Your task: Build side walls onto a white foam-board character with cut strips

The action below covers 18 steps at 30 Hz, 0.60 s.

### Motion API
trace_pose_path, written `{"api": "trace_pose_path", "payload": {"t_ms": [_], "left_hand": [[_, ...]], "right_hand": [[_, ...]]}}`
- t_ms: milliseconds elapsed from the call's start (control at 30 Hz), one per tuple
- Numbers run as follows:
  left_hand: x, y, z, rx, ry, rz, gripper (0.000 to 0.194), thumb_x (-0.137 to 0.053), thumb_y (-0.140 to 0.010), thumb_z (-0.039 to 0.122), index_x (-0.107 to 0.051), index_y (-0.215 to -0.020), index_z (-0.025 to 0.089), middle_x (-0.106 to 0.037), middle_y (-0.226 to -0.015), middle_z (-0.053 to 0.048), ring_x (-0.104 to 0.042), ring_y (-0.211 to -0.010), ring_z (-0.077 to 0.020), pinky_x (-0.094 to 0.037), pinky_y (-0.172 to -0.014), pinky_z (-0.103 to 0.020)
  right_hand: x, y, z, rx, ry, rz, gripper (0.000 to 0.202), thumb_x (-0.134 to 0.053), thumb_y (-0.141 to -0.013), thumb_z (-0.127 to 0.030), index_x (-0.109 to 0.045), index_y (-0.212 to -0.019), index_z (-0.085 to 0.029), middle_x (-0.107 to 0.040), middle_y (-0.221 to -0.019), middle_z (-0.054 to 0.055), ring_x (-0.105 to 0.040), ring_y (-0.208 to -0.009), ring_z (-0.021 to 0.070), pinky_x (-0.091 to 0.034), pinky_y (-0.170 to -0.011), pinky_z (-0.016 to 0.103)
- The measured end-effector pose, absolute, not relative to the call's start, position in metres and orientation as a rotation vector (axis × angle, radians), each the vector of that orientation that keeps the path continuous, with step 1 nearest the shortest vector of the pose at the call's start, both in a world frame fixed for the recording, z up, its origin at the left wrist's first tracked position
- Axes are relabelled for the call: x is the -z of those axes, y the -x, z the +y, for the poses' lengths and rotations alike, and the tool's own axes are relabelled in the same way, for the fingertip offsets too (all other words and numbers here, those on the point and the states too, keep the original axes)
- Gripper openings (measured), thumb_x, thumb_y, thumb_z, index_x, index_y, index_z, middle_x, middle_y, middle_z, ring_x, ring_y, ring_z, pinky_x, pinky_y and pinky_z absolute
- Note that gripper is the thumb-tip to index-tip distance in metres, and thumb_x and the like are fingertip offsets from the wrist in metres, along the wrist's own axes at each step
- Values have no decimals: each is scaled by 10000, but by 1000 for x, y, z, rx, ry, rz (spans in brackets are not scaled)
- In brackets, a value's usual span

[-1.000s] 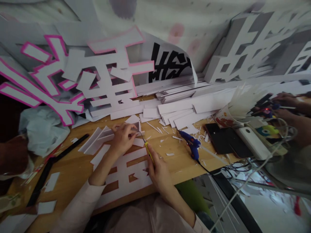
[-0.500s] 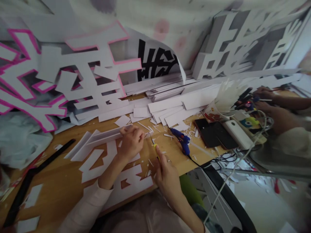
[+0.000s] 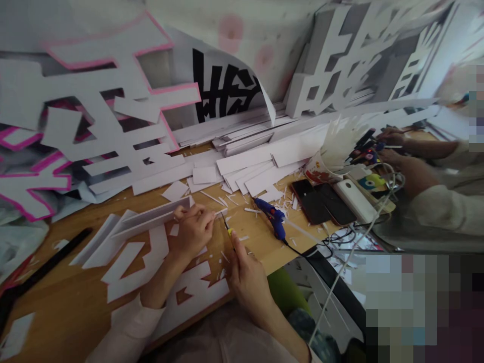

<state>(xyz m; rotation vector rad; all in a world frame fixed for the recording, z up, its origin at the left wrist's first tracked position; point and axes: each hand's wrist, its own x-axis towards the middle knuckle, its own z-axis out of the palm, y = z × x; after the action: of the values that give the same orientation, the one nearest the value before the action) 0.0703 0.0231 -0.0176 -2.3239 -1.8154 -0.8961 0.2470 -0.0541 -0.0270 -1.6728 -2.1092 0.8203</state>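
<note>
My left hand (image 3: pixel 194 229) is closed in a pinch on a small white strip (image 3: pixel 221 212) beside the end of a folded white board piece (image 3: pixel 151 219). My right hand (image 3: pixel 247 275) grips a yellow utility knife (image 3: pixel 230 232), its thin blade pointing up beside the strip. Below my left wrist lie flat white cut-out shapes with red edges (image 3: pixel 206 282). To the right of the knife a blue glue gun (image 3: pixel 273 217) rests on the wooden table (image 3: pixel 64 302).
White strips (image 3: pixel 260 174) and scraps lie behind my hands. Phones (image 3: pixel 310 201), a white power bank (image 3: pixel 354 201) and a paper cup (image 3: pixel 321 167) stand right. Large cut-out characters (image 3: pixel 132 111) lean behind. Another person's hands (image 3: pixel 393 151) work at far right.
The view has shifted right, so most things appear further left. The knife blade and the strip in my left hand remain close together; my left fingers have moved slightly.
</note>
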Motion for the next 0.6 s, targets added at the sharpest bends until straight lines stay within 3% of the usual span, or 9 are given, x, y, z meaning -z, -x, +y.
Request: {"api": "trace_pose_path", "payload": {"t_ms": [433, 600], "left_hand": [[19, -69, 25, 952, 2350, -1924, 234, -528, -904, 165, -656, -718, 225, -702, -781, -45, -640, -799, -223, -300, -808, -444], [10, -59, 31, 1081, 2283, -2046, 302, -578, -893, 268, -491, -609, 210, -681, -742, -39, -656, -817, -241, -390, -845, -455]], "right_hand": [[12, -241, -41, -898, 1865, -2277, 612, -437, -941, -150, -352, -1547, -143, -755, -958, 169, -727, -803, 307, -515, -658, 344], [10, -241, -41, -855, 1830, -2270, 588, -380, -944, -127, -378, -1532, -146, -753, -935, 163, -731, -796, 300, -505, -640, 334]]}}
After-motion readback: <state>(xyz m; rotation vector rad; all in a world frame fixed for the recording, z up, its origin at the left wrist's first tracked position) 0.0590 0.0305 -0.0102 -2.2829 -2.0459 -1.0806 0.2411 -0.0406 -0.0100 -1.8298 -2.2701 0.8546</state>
